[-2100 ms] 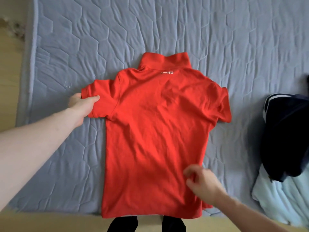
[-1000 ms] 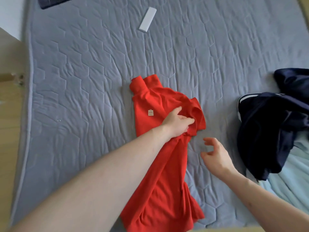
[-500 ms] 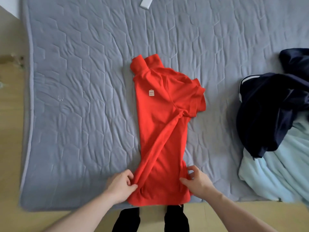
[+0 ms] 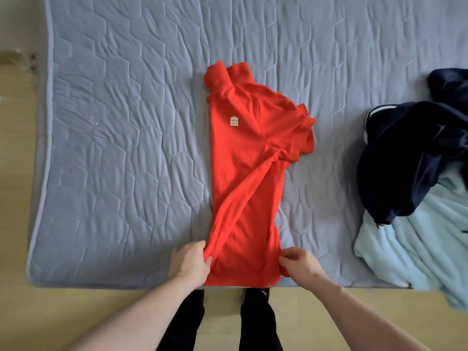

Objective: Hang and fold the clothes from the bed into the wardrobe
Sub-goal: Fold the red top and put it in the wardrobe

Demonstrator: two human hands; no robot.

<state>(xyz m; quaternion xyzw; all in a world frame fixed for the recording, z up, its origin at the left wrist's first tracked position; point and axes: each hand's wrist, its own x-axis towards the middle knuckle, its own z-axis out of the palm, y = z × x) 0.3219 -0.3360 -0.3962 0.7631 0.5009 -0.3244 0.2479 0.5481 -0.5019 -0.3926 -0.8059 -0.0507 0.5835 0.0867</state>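
We count one red shirt [image 4: 247, 173], its near hem pinched between the fingers of our two hands: one left hand [image 4: 190, 262] and one right hand [image 4: 300, 264]. The shirt bears one small white label [image 4: 234, 121], far beyond our fingertips. To the right of our right fingers lie two more garments: one dark navy garment [image 4: 410, 158] and one pale blue garment [image 4: 415, 249]. All three rest on one grey quilted mattress [image 4: 121, 148]. Below our wrists we see two dark trouser legs [image 4: 258, 323].

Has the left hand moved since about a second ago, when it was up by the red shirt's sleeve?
Yes. The left hand has come back toward the near edge of the mattress and now pinches the red polo shirt at its bottom hem.
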